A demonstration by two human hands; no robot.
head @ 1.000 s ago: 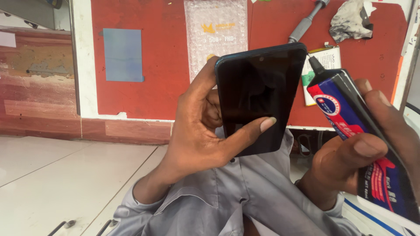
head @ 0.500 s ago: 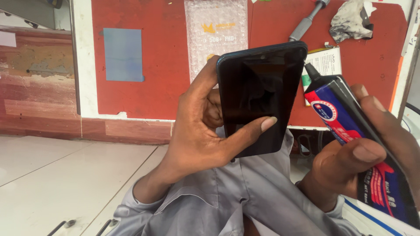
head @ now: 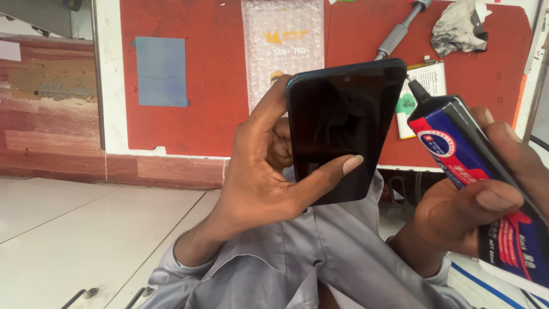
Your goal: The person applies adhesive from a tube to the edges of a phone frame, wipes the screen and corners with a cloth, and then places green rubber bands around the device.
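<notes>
White tiled floor (head: 68, 229) at left, red mat (head: 211, 74) behind with blue sheet (head: 162, 71) and bubble-wrap pouch (head: 283, 46). Left hand (head: 263, 171) closed around dark phone (head: 343, 129), held upright mid-frame, thumb across its screen. Right hand (head: 480, 194) grips glue tube (head: 474, 177), black nozzle touching phone's upper right edge.

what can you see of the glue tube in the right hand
The glue tube is a soft squeeze tube, blue and red with a black tapered nozzle. It lies tilted, nozzle up-left, its tip at the upper right edge of the dark phone. The right hand grips its body, thumb across the front; its lower end runs out of frame.
</notes>
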